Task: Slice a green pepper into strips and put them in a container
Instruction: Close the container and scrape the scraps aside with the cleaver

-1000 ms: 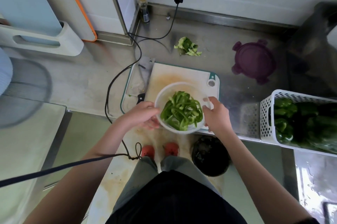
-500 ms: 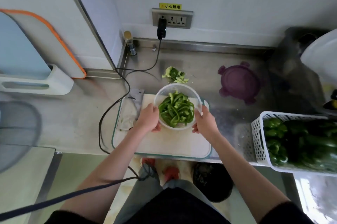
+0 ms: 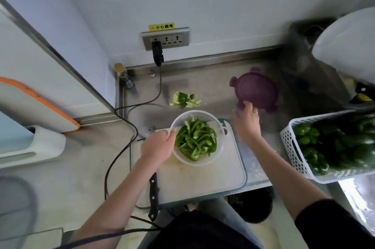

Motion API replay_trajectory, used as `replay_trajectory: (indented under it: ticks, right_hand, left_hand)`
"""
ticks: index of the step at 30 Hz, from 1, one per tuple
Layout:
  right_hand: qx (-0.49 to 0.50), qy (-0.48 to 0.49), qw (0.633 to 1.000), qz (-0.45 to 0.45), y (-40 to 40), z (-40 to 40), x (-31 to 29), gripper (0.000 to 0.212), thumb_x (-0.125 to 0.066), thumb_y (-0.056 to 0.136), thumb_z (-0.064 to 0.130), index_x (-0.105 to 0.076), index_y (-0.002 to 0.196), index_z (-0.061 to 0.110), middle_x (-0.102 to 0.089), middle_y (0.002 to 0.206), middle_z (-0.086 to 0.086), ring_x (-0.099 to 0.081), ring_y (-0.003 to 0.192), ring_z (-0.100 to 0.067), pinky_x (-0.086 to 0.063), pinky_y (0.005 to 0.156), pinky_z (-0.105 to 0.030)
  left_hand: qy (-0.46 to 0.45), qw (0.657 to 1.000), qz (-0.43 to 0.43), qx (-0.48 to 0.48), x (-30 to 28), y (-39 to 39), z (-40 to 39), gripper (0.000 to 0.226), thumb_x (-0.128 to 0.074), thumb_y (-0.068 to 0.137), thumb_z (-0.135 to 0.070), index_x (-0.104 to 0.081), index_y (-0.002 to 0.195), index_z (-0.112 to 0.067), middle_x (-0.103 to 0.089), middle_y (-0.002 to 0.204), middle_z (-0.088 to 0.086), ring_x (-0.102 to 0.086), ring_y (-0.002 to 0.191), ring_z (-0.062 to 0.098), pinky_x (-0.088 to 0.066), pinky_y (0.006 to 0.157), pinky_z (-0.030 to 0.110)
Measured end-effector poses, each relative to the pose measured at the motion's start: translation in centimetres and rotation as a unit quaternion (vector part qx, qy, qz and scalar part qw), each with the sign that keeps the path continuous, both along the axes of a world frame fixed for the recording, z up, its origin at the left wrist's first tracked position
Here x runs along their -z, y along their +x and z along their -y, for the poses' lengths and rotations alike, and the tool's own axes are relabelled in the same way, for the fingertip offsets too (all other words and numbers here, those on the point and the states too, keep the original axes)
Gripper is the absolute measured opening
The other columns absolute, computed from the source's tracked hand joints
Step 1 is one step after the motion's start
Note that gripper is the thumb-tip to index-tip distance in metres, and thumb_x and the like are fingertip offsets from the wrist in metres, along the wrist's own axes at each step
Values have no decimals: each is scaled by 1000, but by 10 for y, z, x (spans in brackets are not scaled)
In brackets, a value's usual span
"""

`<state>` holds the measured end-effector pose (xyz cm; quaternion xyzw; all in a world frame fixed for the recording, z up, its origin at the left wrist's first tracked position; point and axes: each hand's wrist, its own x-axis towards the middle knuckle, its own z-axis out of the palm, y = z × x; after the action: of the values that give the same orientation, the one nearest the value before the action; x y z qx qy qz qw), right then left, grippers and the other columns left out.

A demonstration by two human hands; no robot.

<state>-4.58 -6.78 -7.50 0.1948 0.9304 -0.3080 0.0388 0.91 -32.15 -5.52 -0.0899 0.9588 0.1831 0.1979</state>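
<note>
At the bottom of the frame, a black knife handle is seen lying at the left edge of the white cutting board, which rests on the steel counter. Just beyond, in the centre of the frame, a clear round container is set on the far part of the board, and the green pepper strips are piled inside it. The container's left rim is gripped by the left hand, whose thumb is hooked over the edge while the other fingers are hidden beside the wall. At the right edge of the frame, a white perforated basket filled with whole green peppers is placed on the counter. Right of centre, the right hand is stretched forward with its fingers loosely spread, and its fingertips are laid on the near edge of a purple lid; nothing is clasped by it. Above the container, a small heap of pepper scraps is left on the counter. Farther back, a black plug is seated in the wall socket strip, and a small bottle is stood in the corner at centre left.
</note>
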Motion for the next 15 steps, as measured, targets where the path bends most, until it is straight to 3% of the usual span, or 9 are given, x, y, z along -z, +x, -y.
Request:
replay_trajectory:
  ticks: [5,7,13,15]
  right_hand:
    - [-81,178,971,136,-66,-33,15,68,-52,92,40,-22,142,4,-33,140,-23,-36,126,-41,-39,96,-50]
    - [-127,218,952,171,-77,-39,26,70,-47,94,47,-20,143,5,-29,143,-23,-33,129,-41,-38,97,-51]
    - [-314,328,887,83,-74,-40,37,33,-33,101,28,-41,125,7,-51,126,-18,-49,115,-35,-45,87,-43]
    - [-294,326,899,9,-69,-34,22,32,-34,101,26,-45,122,5,-55,120,-19,-52,109,-37,-46,82,-44]
  left_hand:
    - [20,999,-7,-26,8,0,0,51,-17,101,-41,-55,83,-14,-63,85,8,-60,77,24,-50,72,39]
    - [17,999,1,-51,11,2,-3,50,-18,101,-42,-57,92,-12,-63,94,9,-59,88,30,-49,80,39]
    - [-37,997,24,-60,17,7,-10,46,-17,101,-34,-51,124,-13,-60,111,12,-57,99,30,-37,72,33]
    - [-61,996,-1,-67,17,8,-9,47,-14,101,-33,-48,127,-12,-60,114,15,-57,101,32,-35,72,34]
